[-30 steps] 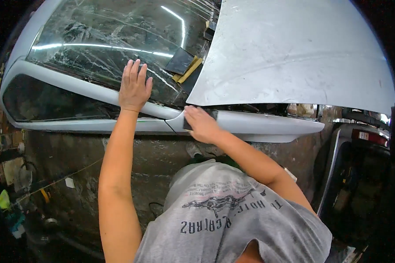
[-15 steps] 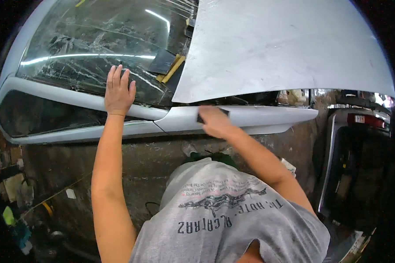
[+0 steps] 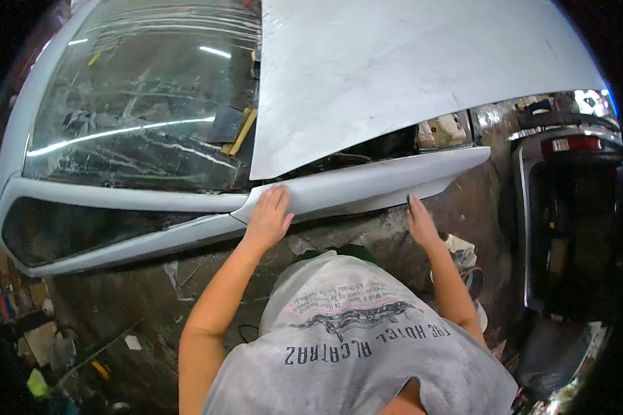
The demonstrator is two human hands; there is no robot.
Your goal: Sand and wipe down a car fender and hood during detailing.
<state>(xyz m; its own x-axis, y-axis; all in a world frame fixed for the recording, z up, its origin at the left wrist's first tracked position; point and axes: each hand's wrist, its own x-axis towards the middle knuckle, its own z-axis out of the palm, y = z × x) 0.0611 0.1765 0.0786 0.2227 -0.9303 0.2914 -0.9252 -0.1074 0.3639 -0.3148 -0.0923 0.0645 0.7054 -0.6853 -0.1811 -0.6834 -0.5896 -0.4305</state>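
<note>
My left hand (image 3: 268,216) lies flat on the rear end of the light grey front fender (image 3: 353,181), close to the windshield pillar. Its fingers are stretched out and it holds nothing. Farther right, my right hand (image 3: 421,221) is at the fender's lower side edge. Its fingers are closed around a piece of black sandpaper (image 3: 410,200), of which only a thin dark sliver shows. The hood (image 3: 408,62) spreads beyond the fender, with a dark gap between the two.
On the windshield (image 3: 118,104), near the hood's corner, lie a dark sheet (image 3: 226,124) and a yellow strip (image 3: 242,133). To the right stands a second dark vehicle part with a red lamp (image 3: 571,144). Assorted items clutter the floor (image 3: 152,311) at the left.
My left hand has moved right from the windshield pillar onto the fender. My right hand, with the sandpaper, has gone from the fender's top to its lower side, farther right. The view has shifted.
</note>
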